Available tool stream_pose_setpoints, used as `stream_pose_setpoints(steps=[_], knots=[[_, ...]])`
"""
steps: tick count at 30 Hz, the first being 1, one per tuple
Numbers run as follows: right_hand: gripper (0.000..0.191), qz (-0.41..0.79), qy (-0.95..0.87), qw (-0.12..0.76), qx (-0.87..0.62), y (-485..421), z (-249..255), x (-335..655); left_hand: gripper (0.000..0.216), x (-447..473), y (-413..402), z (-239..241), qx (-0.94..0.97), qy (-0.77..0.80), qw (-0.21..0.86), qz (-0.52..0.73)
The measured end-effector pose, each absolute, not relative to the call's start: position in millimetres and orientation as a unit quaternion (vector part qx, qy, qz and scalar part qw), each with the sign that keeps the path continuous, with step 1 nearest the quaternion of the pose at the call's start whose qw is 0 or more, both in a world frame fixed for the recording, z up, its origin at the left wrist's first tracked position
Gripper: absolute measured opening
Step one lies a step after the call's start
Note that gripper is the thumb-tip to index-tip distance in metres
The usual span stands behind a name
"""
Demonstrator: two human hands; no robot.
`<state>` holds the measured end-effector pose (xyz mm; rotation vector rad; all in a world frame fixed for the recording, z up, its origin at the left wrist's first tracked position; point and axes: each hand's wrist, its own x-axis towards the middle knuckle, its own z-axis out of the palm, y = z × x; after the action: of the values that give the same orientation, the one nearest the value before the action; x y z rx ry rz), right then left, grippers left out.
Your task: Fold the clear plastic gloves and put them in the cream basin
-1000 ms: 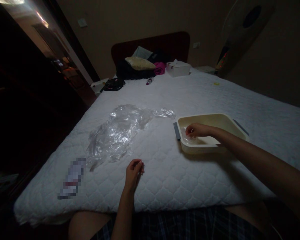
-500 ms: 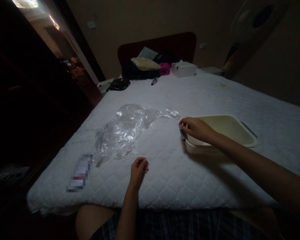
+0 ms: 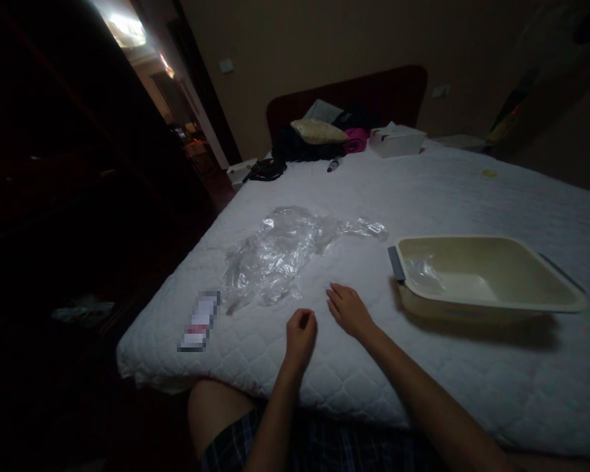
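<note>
My left hand [image 3: 301,335] hovers over or rests on the quilted white bed cover, its fingers curled into a loose pinch with nothing visible in them. Beside it on the right, my right hand [image 3: 348,311] has its fingers stretched out and slightly apart, holding nothing. Just beyond both hands lies a spread of crumpled clear plastic bags [image 3: 285,252]. To the right stands a cream plastic basin [image 3: 491,308] with grey handles. One crumpled clear plastic bag [image 3: 423,271] lies inside it, at its left end.
A pixelated phone-like object [image 3: 199,321] lies near the bed's left edge. Toward the headboard [image 3: 398,95] are a beige pillow [image 3: 319,131], a magenta roll [image 3: 355,139], a white tissue box [image 3: 397,141], a small bottle [image 3: 334,165] and a black bag [image 3: 267,170].
My right hand has let go of the basin's left handle and moved left, close to my left hand. The view has turned left, and the bag inside the basin now shows.
</note>
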<state>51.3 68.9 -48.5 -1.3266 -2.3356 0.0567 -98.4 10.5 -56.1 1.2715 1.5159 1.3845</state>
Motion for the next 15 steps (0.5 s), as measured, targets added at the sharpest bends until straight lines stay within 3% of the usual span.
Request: stream_pose_setpoints(steps=[8,15], knots=[[0.031,0.035,-0.837,0.254,-0.483,72.7,-57.7,54.4,0.014,-164.1,32.2,-47.3,0.680,0.642,-0.047,0.351],[0.030,0.024,-0.833,0.241,-0.498,75.1,-59.1,47.5,0.015,-172.8,44.5,-66.4,0.648,0.686,-0.094,0.316]])
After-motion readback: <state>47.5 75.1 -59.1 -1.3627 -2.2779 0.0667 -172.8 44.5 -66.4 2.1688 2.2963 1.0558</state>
